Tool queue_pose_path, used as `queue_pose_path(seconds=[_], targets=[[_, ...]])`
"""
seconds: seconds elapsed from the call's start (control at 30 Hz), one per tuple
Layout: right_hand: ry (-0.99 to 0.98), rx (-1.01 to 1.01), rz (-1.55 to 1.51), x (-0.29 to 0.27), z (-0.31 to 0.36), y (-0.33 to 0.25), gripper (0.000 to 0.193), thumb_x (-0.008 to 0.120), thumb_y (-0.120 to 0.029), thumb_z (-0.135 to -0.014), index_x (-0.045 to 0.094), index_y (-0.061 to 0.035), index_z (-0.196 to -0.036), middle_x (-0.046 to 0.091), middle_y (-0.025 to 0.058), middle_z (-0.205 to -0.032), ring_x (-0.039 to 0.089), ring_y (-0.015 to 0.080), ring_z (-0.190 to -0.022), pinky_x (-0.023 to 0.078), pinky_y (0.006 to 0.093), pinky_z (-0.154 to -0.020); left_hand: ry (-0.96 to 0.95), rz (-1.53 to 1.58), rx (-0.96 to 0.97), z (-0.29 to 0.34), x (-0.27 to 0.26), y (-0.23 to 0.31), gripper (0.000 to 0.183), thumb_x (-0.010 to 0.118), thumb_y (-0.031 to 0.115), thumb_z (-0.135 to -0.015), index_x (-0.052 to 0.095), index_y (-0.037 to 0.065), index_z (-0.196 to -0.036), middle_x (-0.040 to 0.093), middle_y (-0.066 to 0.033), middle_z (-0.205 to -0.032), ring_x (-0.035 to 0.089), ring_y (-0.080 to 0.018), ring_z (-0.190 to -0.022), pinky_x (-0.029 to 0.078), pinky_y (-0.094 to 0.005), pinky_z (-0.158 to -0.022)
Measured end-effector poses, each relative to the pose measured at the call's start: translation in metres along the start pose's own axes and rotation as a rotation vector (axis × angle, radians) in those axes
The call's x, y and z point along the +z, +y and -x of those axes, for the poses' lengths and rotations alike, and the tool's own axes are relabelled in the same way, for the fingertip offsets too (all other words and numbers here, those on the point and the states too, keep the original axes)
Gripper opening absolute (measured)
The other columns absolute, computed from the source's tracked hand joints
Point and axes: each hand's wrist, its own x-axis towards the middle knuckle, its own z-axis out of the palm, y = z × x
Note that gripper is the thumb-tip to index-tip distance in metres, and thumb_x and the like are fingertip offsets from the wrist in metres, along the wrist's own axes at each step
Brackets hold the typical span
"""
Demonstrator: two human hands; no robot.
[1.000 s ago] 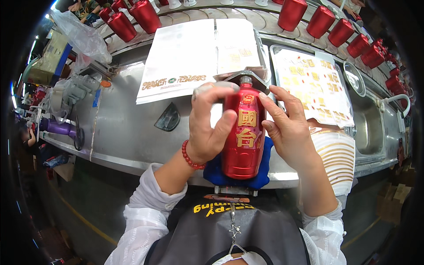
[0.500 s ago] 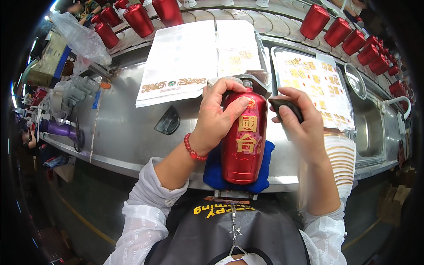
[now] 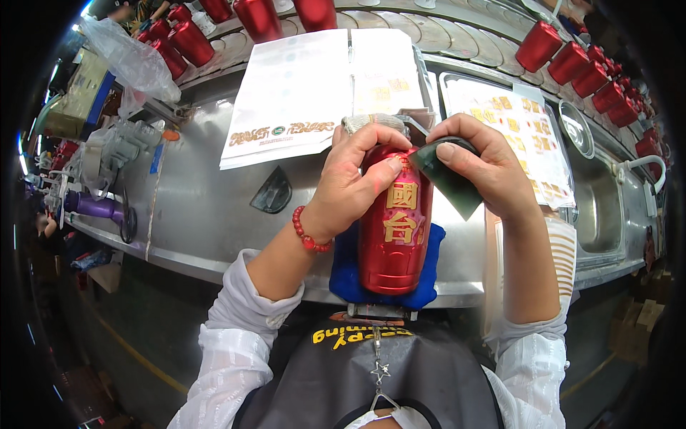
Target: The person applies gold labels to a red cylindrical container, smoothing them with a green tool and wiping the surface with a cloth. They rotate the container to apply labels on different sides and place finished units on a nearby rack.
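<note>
A glossy red bottle with raised gold characters lies on a blue cloth, its neck pointing away from me. My left hand, with a red bead bracelet at the wrist, grips the bottle's shoulder, the thumb pressed near its upper front. In my right hand is a dark green scraper, pinched between thumb and fingers. One corner of the scraper meets the bottle's upper right side, close to my left thumb. My fingers and the scraper cover most of the bottle's neck.
On the steel table, a dark curved piece lies left of the bottle. White sheets spread behind it, and a tray of gold stickers sits to the right, near a sink. Red bottles stand on a conveyor at the back.
My right hand has moved left and turned, bringing the scraper from beside the bottle onto its upper side. The bottles on the conveyor have shifted right.
</note>
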Motion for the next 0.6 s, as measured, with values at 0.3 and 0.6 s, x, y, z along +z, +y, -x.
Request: queue_pose_path(seconds=[0.3,0.6], targets=[[0.084,-0.456,0.697,0.02,0.018,-0.011,0.025,0.07,0.003,-0.087,0.066,-0.0018,-0.111,0.061,0.018,-0.135,0.066,0.0221,-0.108,0.055,0.0286,-0.079,0.016,-0.5,0.319,0.005,-0.004,0.028,0.007,0.058,0.001,-0.098,0.062,0.003,-0.103,0.062,-0.0008,-0.099,0.055,-0.0097,-0.095,0.043,-0.0245,-0.092],[0.142,-0.501,0.575,0.026,0.034,-0.034,0.009,0.07,0.001,-0.088,0.062,0.0008,-0.092,0.065,0.0152,-0.123,0.063,0.0181,-0.094,0.051,0.0281,-0.079,0.287,0.038,0.113,0.042,0.01,-0.006,0.055,0.063,0.029,-0.101,0.042,0.0,-0.142,0.05,-0.013,-0.14,0.048,-0.02,-0.129,0.034,-0.039,-0.114]])
